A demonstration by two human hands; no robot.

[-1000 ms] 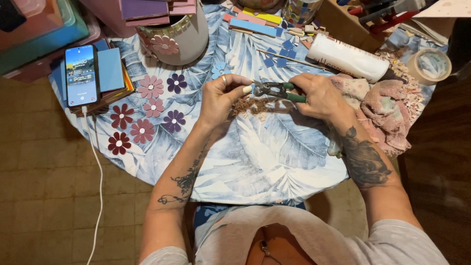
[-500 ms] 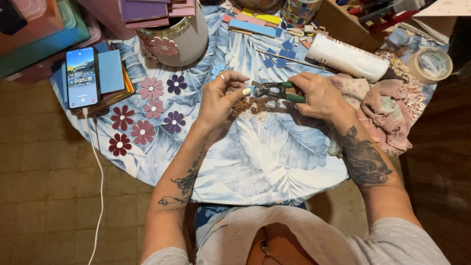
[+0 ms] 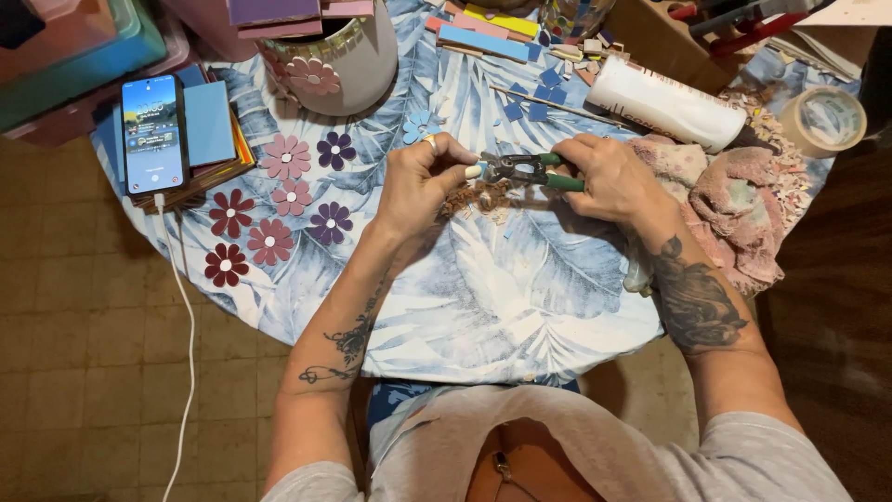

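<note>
My right hand [image 3: 604,177] grips green-handled nippers [image 3: 525,170] over the round table with its blue leaf-print cloth [image 3: 483,297]. My left hand [image 3: 423,181] pinches a small piece right at the nippers' jaws; the piece itself is too small to make out. Below the jaws lies a small heap of brown chips [image 3: 478,197]. A light blue flower tile [image 3: 420,125] sits just behind my left hand.
Several pink, purple and maroon flower tiles [image 3: 279,200] lie at the left. A phone [image 3: 153,135] on a cable rests on coloured sheets. A decorated pot [image 3: 344,56], a white tube [image 3: 664,102], a tape roll [image 3: 822,121], a pink cloth [image 3: 734,200] and coloured strips [image 3: 488,37] ring the work spot.
Both hands have stayed over the table's middle, shifting only slightly; the left fingers have adjusted their pinch at the nippers' jaws.
</note>
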